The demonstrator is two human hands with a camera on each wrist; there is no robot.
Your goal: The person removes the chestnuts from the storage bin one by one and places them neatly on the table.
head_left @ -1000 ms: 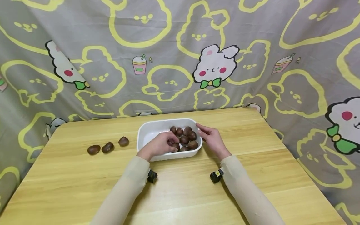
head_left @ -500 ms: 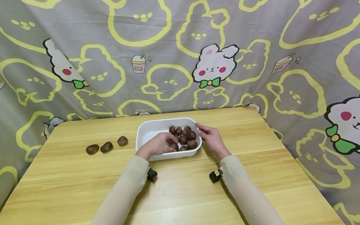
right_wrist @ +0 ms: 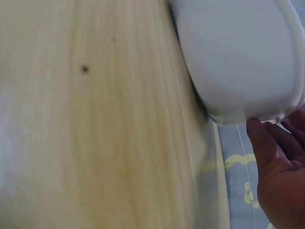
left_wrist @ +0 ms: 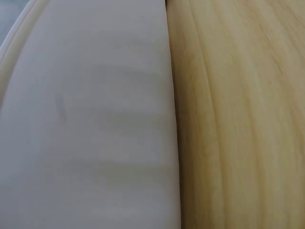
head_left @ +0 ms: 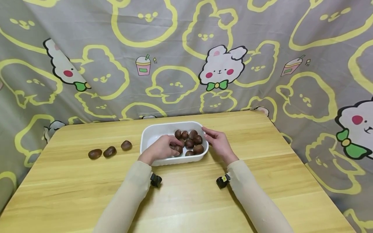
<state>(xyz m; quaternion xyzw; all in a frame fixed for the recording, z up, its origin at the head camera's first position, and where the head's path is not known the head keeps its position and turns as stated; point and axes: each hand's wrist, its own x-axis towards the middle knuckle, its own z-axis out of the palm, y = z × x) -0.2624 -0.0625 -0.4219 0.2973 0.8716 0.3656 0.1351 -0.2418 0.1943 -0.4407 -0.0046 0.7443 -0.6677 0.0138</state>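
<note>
A white rectangular tray [head_left: 163,161] stands on the table, with several brown chestnuts [head_left: 198,149] grouped in its right half. Reaching in over the front rim, my left hand [head_left: 160,149] pinches one chestnut [head_left: 178,149] between thumb and fingers. My right hand [head_left: 220,145] holds the tray's right end at the rim. In the right wrist view, fingers [right_wrist: 261,140] of that hand touch the outside of the end wall. The left wrist view is filled by the tray's outer side [left_wrist: 95,114] and some tabletop; neither the left hand nor any chestnut shows there.
Three more chestnuts [head_left: 109,151] lie in a loose row on the wooden table [head_left: 186,200], left of the tray. A patterned grey curtain [head_left: 175,38] hangs behind the table and along its sides.
My left hand has shifted slightly left inside the tray, with the pinched chestnut moving along, away from the others. The right hand stays at the tray's end.
</note>
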